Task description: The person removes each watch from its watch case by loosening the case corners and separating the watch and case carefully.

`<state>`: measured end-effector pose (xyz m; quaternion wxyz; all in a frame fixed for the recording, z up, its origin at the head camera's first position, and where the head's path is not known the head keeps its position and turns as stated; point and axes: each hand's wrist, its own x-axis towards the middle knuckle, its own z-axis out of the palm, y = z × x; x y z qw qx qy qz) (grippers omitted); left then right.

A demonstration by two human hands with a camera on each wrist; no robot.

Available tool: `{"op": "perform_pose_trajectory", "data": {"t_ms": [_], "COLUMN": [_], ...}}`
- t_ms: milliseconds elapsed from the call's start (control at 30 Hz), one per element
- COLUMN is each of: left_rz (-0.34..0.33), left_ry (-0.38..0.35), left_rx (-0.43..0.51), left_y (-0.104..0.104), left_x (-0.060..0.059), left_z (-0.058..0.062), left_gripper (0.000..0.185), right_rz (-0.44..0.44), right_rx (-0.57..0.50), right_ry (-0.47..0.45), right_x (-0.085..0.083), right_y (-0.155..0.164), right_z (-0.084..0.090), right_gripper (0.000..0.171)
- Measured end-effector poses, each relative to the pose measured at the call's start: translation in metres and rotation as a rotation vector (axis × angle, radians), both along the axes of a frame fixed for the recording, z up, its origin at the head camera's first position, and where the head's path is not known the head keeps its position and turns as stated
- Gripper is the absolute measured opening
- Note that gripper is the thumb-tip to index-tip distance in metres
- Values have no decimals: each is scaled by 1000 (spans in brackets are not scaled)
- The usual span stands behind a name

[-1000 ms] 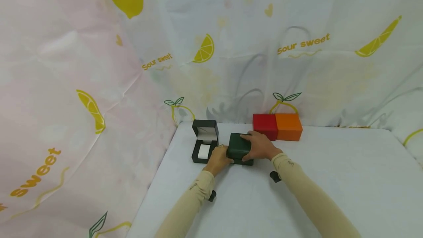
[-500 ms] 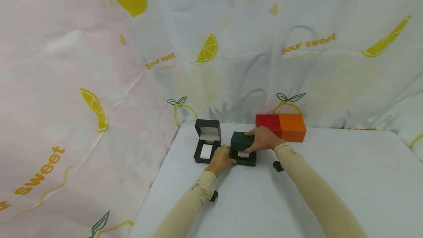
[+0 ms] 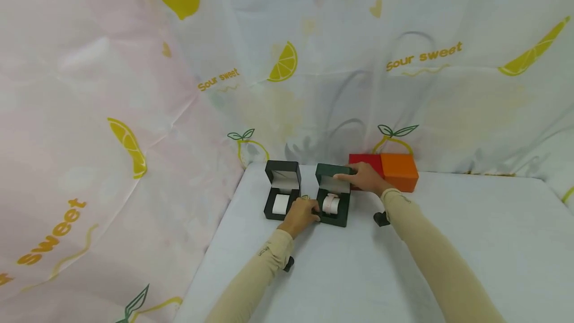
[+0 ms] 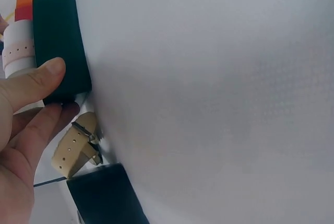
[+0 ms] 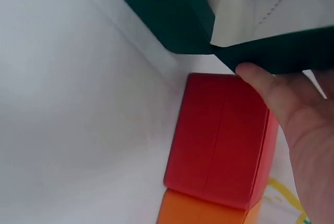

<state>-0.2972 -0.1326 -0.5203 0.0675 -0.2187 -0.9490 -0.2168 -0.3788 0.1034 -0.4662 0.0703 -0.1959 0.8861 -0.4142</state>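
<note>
Holding the green box (image 3: 332, 207) base with my left hand (image 3: 303, 215), thumb pressing its near-left corner. My right hand (image 3: 365, 177) is gripping the raised lid (image 3: 333, 171) just beyond, hinge on the far side.

The words "Sour sweet" stand in yellow lettering on the backdrop cloth (image 3: 287, 39) at two places, left of centre and upper right, "sweet" runs slantwise on its pink left part, and small print on both sleeves is too small to read.
</note>
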Motion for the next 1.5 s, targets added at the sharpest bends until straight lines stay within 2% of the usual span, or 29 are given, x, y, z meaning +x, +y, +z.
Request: {"op": "perform_pose_trajectory", "data": {"t_ms": [200,467,733,900,967,1067,1167,1233,1300,1367,1433,1500], "left_rz": [28,18,-3,-31,-35,-14,19,19,-3,-34,-57,-71], "left_ry": [-16,-17,-26,-19,-46,-99,-135,-135,-117,-90,-89,-124], "left_rx": [1,-27,-80,-107,-123,-180,-253,-299,-311,-314,-305,-288], "left_y": [3,8,7,7,7,9,13,16,19,21,22,21], "left_x": [5,9,8,8,7,2,-2,-4,-6,-9,-12,-14], "left_z": [-2,2,4,12,18,24,26,26,26,27,28,29], "left_gripper": [17,16,16,17,20,39,63,69,64,58,53,52], "right_rz": [6,19,12,-5,-27,-77,-150,-209,-250,-261,-253,-238], "right_rx": [-76,-121,-155,-156,-164,-181,-209,-233,-264,-304,-325,-324], "right_ry": [-55,43,26,1,7,93,279,416,544,629,680,692], "right_x": [6,8,12,16,18,19,20,23,27,32,37,43], "right_y": [-3,-14,-11,-12,-15,-19,-19,-19,-18,-17,-17,-16], "right_z": [1,-7,-11,-6,-3,-3,-8,-12,-16,-18,-22,-26], "right_gripper": [61,57,57,60,61,60,51,40,30,22,17,15]}}
